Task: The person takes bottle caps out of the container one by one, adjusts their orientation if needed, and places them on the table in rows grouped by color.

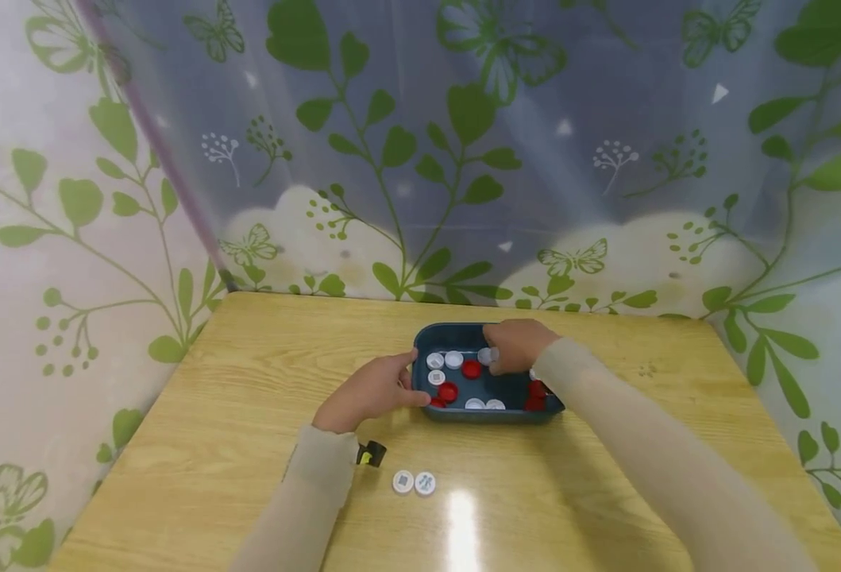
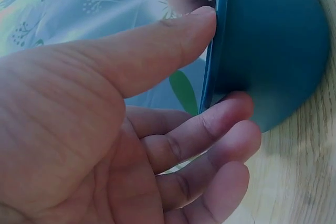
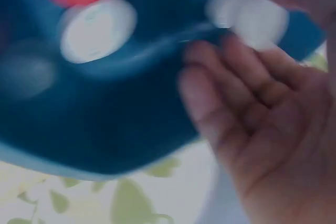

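Observation:
My left hand [image 1: 373,389] grips the left end of a dark blue tray [image 1: 463,416], thumb at its rim and fingers against the outer wall. In the left wrist view, the thumb [image 2: 194,30] meets the rim and the fingertips touch the side. Inside the tray's back right part, my right hand [image 1: 522,346] pinches white bottle caps [image 1: 488,355], blurred in the head view. The right wrist view has these white caps [image 3: 260,22] between thumb and fingers. Around them in the tray lie several white caps [image 1: 453,360] and red caps [image 1: 472,369].
Two white caps with printed tops, one [image 1: 403,481] beside the other [image 1: 425,483], lie on the wooden table [image 1: 248,397] in front of the tray. A black strap end [image 1: 373,454] sticks out by the left wrist. Leaf-patterned curtains [image 1: 420,159] hang behind the table and along both sides.

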The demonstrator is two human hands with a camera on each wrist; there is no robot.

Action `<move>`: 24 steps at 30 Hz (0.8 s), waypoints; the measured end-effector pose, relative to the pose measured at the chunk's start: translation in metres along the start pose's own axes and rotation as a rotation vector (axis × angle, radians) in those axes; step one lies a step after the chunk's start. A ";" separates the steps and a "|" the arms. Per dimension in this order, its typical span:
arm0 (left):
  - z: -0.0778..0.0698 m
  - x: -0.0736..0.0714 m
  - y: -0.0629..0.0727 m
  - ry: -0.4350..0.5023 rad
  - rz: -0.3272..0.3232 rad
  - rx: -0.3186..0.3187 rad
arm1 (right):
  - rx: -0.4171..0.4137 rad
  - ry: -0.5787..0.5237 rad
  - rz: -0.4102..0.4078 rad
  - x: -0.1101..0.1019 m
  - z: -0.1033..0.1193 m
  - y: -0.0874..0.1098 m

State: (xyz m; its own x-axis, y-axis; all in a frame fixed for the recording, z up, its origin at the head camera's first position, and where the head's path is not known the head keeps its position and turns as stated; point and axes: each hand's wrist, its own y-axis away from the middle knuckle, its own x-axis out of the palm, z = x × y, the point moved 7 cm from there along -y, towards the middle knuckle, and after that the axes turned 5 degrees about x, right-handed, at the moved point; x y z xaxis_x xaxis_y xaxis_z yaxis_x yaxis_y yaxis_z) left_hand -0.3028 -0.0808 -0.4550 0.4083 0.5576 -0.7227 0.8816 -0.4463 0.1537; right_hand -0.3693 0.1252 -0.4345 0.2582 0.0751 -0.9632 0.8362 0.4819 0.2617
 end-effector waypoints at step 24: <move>-0.004 0.001 0.007 0.036 -0.011 -0.069 | -0.370 -0.276 -0.104 0.080 0.126 0.124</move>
State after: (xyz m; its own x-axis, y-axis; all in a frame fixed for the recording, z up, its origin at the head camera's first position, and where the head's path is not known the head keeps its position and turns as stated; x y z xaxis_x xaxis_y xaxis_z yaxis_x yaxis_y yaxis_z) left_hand -0.2953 -0.0806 -0.4517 0.4053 0.5878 -0.7002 0.9000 -0.3910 0.1926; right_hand -0.1842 0.0804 -0.4713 0.3429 -0.2006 -0.9177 0.6491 0.7568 0.0771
